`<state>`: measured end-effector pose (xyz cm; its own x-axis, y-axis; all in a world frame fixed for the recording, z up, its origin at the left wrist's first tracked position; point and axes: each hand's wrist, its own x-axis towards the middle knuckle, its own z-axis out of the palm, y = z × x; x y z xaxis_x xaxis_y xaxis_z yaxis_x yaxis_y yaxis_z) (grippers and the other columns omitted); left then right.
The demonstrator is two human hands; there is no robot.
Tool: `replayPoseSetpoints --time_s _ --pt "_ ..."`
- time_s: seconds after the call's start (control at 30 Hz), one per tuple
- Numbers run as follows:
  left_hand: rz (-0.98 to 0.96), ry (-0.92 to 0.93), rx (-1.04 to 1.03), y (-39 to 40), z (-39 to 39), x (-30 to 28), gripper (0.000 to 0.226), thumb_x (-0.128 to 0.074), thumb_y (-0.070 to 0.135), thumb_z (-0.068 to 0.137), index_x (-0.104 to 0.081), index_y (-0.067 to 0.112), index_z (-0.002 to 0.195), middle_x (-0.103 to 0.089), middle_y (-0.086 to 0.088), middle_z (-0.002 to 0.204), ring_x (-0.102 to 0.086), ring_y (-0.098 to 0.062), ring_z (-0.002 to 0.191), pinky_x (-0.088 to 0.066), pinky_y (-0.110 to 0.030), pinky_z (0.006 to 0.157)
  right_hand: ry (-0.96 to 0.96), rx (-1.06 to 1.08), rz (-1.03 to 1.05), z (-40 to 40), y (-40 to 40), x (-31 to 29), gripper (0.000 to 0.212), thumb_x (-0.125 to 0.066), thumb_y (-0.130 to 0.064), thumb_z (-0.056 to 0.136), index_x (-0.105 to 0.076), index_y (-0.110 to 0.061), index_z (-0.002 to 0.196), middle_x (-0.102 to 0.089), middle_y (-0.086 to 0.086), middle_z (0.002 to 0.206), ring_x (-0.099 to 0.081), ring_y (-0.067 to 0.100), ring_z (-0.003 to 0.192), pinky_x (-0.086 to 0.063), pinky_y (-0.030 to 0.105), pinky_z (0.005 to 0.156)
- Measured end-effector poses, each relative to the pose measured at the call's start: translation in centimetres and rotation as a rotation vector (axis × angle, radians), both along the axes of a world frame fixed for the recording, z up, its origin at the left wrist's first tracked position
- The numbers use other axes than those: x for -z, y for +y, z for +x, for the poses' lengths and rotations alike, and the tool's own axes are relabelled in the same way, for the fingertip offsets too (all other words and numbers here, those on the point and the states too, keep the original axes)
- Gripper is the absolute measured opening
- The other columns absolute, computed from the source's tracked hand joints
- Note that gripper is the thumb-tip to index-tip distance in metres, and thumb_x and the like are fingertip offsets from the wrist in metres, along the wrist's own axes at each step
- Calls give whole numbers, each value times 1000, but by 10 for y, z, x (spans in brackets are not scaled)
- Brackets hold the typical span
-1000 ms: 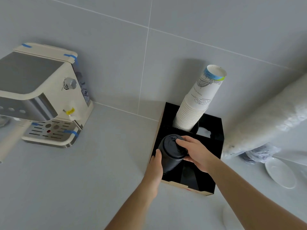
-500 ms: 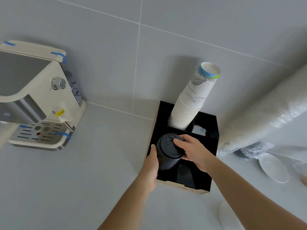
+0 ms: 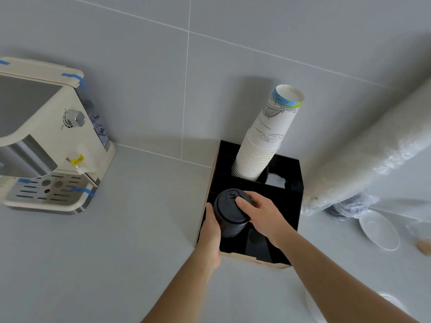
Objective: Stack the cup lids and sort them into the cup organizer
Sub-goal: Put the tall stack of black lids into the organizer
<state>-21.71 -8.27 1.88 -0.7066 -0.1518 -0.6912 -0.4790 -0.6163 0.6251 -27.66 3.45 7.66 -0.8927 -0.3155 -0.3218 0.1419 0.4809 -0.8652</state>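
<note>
A stack of black cup lids point(image 3: 229, 212) stands in the front left compartment of the black cup organizer point(image 3: 292, 207). My left hand point(image 3: 211, 231) grips the stack's left side. My right hand point(image 3: 262, 214) rests on its top and right side, fingers curled over the uppermost lid. The stack's lower part is hidden inside the compartment. A tall tilted stack of white paper cups point(image 3: 265, 138) fills the organizer's back left compartment. A clear lid point(image 3: 276, 180) lies in the back right compartment.
A cream espresso machine point(image 3: 46, 136) stands at the left of the grey counter. A long plastic-wrapped sleeve of cups point(image 3: 368, 155) leans at the right, with a bag of dark lids point(image 3: 349, 206) under it. White saucers point(image 3: 379, 229) lie at the right.
Both hands stay on the lid stack, which has sunk slightly into the compartment. The view has shifted a little; nothing else moved.
</note>
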Motion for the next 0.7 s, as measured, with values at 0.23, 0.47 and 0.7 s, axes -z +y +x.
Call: replayPoseSetpoints --time_s 0.23,0.47,0.7 --pt "-204 100 3 -5 15 -12 52 -39 70 84 -67 37 112 -71 16 106 -62 -3 102 -43 -24 87 -27 14 -31 1 3 3 34 -63 -48 88 -68 -34 119 -75 -9 108 -70 11 102 -56 40 96" --pt "-499 251 135 -15 19 -25 13 -63 44 82 -67 42 94 -74 18 96 -67 2 89 -49 -13 69 -28 26 -35 1 1 6 14 -63 -47 89 -67 -48 103 -76 -16 101 -71 4 96 -58 33 92" --pt "-476 231 158 -16 20 -33 14 -65 45 81 -67 40 93 -73 17 95 -67 2 87 -49 -15 68 -50 48 -7 3 1 1 25 -61 -49 89 -66 -41 112 -74 -12 108 -69 10 102 -56 38 96"
